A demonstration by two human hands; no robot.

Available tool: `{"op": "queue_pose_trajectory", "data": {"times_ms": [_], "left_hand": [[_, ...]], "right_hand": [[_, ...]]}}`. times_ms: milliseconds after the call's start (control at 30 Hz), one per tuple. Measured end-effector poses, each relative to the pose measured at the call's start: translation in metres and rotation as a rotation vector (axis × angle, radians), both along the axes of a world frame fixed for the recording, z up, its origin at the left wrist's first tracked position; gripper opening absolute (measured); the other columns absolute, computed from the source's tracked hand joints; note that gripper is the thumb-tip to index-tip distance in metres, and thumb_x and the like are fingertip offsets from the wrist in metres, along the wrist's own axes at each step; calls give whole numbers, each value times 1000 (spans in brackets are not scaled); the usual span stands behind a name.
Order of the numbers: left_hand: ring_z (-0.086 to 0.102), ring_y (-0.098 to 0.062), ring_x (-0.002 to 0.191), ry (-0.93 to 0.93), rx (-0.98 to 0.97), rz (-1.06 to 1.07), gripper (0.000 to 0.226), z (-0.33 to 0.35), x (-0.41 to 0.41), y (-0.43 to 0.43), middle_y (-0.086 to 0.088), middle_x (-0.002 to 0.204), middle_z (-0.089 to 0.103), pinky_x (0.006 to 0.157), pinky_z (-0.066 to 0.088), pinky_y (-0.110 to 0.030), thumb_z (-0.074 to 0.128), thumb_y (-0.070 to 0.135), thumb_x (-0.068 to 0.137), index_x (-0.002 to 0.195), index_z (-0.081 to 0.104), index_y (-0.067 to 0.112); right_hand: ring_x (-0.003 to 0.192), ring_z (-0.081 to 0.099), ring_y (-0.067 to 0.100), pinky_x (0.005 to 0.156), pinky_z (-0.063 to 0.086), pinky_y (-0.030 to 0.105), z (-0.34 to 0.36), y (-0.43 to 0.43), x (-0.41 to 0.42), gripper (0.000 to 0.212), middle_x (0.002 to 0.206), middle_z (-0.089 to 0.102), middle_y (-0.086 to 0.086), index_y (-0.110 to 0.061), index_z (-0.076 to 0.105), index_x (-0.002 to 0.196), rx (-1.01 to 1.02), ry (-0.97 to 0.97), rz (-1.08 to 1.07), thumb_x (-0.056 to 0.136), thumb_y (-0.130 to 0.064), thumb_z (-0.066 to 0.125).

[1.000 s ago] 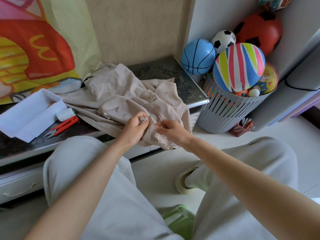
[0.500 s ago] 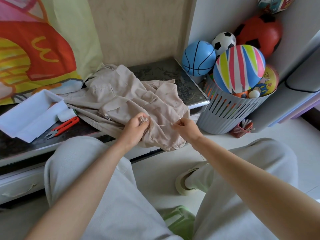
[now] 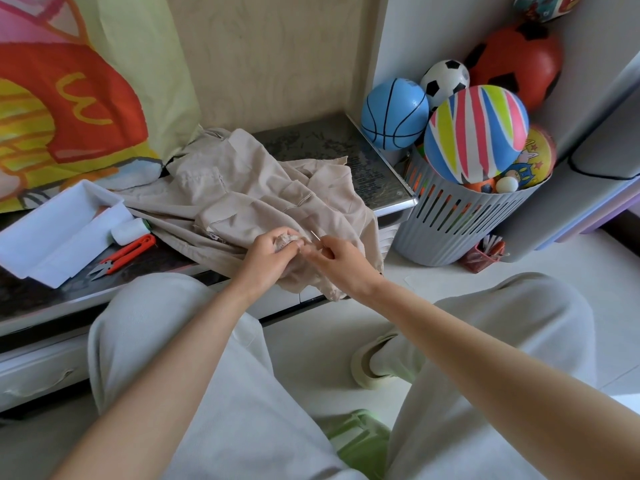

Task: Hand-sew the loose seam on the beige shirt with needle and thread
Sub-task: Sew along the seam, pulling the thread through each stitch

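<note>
Beige shirt [image 3: 242, 195], orange snips [image 3: 124, 252]

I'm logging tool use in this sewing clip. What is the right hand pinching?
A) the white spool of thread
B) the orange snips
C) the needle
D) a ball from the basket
C: the right hand pinches the needle, whose end sticks up beside the bunched shirt gripped by the left hand, while the snips lie on the table.
</note>
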State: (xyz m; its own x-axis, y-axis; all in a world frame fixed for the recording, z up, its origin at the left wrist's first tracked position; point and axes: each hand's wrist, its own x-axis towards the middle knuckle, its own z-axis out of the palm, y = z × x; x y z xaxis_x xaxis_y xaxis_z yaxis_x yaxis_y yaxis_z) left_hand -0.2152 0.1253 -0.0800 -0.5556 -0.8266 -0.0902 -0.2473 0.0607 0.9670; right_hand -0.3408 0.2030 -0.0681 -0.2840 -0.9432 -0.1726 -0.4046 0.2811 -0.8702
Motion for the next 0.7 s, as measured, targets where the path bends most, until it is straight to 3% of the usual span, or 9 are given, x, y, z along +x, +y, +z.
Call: {"op": "queue_pose_trajectory", "data": {"times_ms": [67,233,367,433,500,567,633,700], "left_hand": [[46,-1,52,-19,-40,8,8,-1,1,0,1,63,53,54,37,-15,55,7,93,92,61,3],[54,-2,71,-48,-110,34,5,0,4,-3,-1,79,62,64,41,-12,59,8,90,88,63,8],[57,-12,81,-37,-155,19,9,-1,7,-6,-12,88,68,74,43,-20,58,5,90,88,67,8],[58,-7,82,-21,-166,-1,15,1,8,-6,-8,87,69,76,42,-16,59,4,90,85,67,16],[59,-1,81,-1,-176,-28,20,3,8,-4,1,85,69,76,43,-12,60,2,89,83,68,19],[59,6,79,8,-171,-35,19,4,7,-3,7,85,68,75,42,-8,60,0,88,85,68,17],[58,8,73,9,-162,-18,16,4,7,-3,8,82,66,70,41,-7,61,0,87,90,67,14],[55,7,62,19,-146,2,14,4,6,-3,7,73,63,62,39,-7,63,0,86,94,64,11]], "right_hand": [[54,34,7,49,32,15,-2,-2,-1,36,58,37,-8,-21,39,61,-1,37,-13,94,-24,54],[54,33,7,48,30,16,0,1,-4,39,58,36,-6,-18,35,60,1,94,17,96,-23,50],[60,41,4,54,33,14,1,5,-6,35,65,46,-7,-11,53,72,38,20,8,101,-23,36],[69,44,9,64,33,23,1,4,-6,32,73,52,-4,-4,61,87,48,41,7,100,-15,34],[82,48,13,69,33,22,0,3,-7,32,88,57,-1,-6,64,105,44,70,-1,98,-10,34],[79,49,11,63,36,18,0,3,-7,35,86,57,-5,-11,61,118,31,81,-21,96,-6,33],[67,46,3,55,37,9,-1,4,-8,30,72,51,-9,-13,56,116,11,52,-51,95,-8,36],[64,45,1,56,37,10,-2,5,-9,16,69,48,-12,-14,55,107,5,14,-63,98,-20,43]]}}
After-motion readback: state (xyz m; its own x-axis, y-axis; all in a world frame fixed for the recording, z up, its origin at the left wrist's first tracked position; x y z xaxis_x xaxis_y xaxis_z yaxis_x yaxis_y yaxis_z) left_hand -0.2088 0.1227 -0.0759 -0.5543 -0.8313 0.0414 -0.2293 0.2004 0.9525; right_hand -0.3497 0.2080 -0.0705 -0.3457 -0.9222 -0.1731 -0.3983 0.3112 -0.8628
